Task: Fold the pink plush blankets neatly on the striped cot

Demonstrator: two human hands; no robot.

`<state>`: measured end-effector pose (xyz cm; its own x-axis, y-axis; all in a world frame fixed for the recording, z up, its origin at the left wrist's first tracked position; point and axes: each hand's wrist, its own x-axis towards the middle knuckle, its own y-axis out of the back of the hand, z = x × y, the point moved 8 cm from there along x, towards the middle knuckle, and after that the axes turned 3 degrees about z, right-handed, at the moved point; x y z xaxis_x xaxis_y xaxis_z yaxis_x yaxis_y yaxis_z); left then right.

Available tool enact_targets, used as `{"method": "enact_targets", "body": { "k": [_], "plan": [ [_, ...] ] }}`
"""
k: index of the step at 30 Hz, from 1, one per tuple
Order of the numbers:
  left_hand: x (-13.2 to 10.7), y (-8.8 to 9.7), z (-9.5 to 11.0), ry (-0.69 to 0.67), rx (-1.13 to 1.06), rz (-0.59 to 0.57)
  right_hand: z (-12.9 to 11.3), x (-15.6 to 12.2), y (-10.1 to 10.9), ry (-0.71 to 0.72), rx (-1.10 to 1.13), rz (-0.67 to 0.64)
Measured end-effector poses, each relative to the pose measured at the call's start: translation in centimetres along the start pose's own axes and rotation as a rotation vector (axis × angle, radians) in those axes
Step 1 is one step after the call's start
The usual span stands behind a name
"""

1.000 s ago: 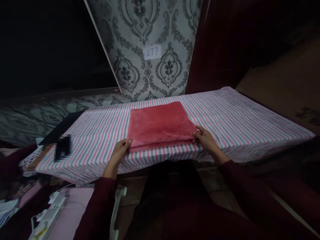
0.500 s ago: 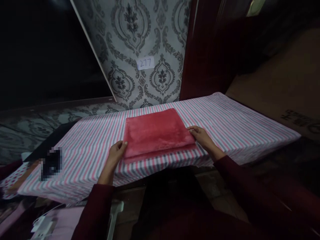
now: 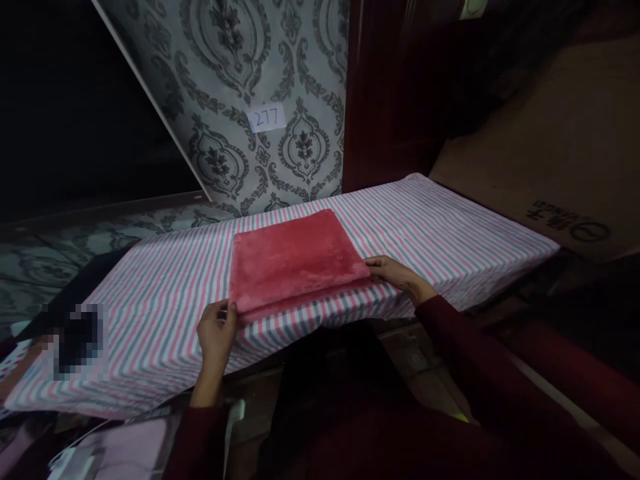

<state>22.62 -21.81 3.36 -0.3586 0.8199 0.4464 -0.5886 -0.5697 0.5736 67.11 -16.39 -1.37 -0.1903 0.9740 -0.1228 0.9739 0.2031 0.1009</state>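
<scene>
A folded red plush cloth (image 3: 295,257) lies near the front edge of a table covered by a striped tablecloth (image 3: 430,233). Its layers show along the near side, where a lower one sticks out past the top fold. My left hand (image 3: 217,333) pinches the near left corner, thumb on top and fingers partly hidden. At the near right corner my right hand (image 3: 393,272) grips the edge between thumb and fingers.
A dark pixelated object (image 3: 77,343) sits at the table's left end. Behind are a large black screen (image 3: 90,120) and a wall with a paper label (image 3: 267,118) reading 277. A cardboard box (image 3: 560,153) stands at the right.
Both hands have shifted along the cloth's sides to its near corners. The camera view has turned a little to the right, and the cloth stays on the table.
</scene>
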Motion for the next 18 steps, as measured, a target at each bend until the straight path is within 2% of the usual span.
{"method": "enact_targets", "body": {
  "k": [5,8,12,15,18],
  "plan": [
    [0.4,-0.4,0.3,-0.011,0.001,0.014,-0.8,-0.2,-1.1,0.025,0.006,-0.044],
    [0.5,-0.4,-0.4,0.074,-0.036,0.038,-1.2,-0.1,-1.0,0.066,0.003,0.003],
    [0.5,-0.3,-1.8,0.211,-0.167,0.040,-0.8,-0.2,0.4,0.126,0.046,0.117],
    [0.2,-0.7,-2.7,0.279,-0.228,0.003,0.5,-0.3,1.0,0.115,0.014,0.178],
    [-0.3,-1.4,-3.3,0.298,-0.236,-0.096,1.8,-0.4,1.2,0.072,-0.045,0.185]
  ]
}}
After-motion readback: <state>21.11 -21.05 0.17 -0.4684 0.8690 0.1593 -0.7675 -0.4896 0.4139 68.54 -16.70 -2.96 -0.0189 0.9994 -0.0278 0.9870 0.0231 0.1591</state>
